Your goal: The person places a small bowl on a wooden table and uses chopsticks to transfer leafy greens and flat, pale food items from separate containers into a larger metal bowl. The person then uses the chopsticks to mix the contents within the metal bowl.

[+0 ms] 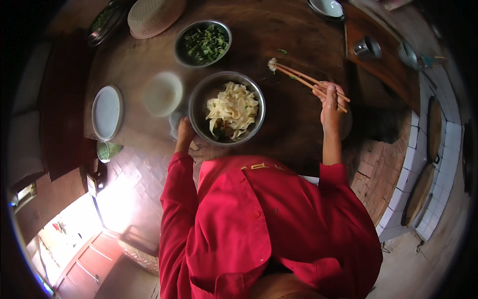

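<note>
My right hand (330, 102) grips a pair of wooden chopsticks (308, 83) above the table's right part; a small whitish clump (272, 65) is at their tips. A steel bowl (261, 95) before me holds wide flat noodles (235, 106) with a few green bits. At its left rim is my left hand (185, 132), fingers partly hidden, with a grey cloth (174, 125) beside it; whether it grips the rim or the cloth is unclear. Behind the noodle bowl stands a metal bowl (177, 52) of chopped leafy greens (207, 44). A pale bowl (163, 94), blurred, is left of the noodles.
A white oval dish (107, 112) lies near the wooden table's left edge. At the back are an upturned woven basket (153, 18) and a metal dish (99, 35) with greens. Back right hold stacked bowls (326, 8) and a metal cup (368, 48). A tiled stove (410, 160) with round lids stands right.
</note>
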### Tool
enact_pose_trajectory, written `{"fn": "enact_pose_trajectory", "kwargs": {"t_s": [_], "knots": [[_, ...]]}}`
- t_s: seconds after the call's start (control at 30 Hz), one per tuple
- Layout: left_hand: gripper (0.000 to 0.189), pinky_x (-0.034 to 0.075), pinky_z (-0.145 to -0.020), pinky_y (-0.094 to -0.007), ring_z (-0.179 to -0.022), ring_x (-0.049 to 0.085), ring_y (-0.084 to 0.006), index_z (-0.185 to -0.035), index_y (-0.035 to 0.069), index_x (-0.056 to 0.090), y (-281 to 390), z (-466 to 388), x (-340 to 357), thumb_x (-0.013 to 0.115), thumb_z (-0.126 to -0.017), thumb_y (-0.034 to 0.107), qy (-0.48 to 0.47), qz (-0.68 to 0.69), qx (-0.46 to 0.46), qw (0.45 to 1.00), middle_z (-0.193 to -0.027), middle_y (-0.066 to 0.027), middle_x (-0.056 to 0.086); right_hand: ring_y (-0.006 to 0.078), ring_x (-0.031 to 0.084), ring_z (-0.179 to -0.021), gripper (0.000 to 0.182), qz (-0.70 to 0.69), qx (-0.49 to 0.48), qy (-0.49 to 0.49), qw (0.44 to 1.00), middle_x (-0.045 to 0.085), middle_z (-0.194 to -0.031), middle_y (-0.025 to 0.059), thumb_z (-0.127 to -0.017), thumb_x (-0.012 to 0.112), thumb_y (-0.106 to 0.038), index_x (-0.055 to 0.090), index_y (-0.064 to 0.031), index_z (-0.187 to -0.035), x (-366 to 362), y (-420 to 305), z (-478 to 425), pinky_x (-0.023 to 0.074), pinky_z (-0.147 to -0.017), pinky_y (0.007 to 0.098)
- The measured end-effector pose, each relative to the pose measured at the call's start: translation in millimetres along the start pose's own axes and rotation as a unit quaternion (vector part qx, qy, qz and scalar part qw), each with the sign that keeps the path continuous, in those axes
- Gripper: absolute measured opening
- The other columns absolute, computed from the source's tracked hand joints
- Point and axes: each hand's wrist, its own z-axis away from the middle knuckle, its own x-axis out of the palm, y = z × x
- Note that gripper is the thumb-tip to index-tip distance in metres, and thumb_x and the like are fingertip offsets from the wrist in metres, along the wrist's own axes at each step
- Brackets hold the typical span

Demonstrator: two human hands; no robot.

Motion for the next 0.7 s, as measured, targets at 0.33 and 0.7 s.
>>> {"fn": "enact_pose_trajectory", "kwargs": {"t_s": [0.33,0.7], "knots": [[0.016,0.039,-0.066,-0.0421,-0.075,0.047,-0.0372,-0.076,0.002,0.055,33.6,2.7,-8.3,0.053,-0.067,0.015,0.043,-0.018,0.033,0.998,-0.075,-0.0196,0.053,0.015,0.057,-0.069,0.022,0.088,0.024,-0.252,0.963,0.05,-0.088,0.0109,-0.085,0.039,-0.015,0.051,0.0036,-0.085,52.3,-27.4,30.2,0.049,-0.058,0.0224],[0.016,0.04,-0.063,-0.0419,-0.073,0.049,-0.0382,-0.076,0.002,0.055,30.0,6.6,-5.1,0.051,-0.07,0.016,0.062,-0.003,-0.004,0.998,-0.074,-0.0218,0.052,0.0132,0.056,-0.07,0.013,0.097,-0.064,-0.264,0.957,0.053,-0.08,0.0069,-0.081,0.046,-0.008,0.053,0.0027,-0.082,97.8,21.9,36.7,0.0456,-0.059,0.0219]]}}
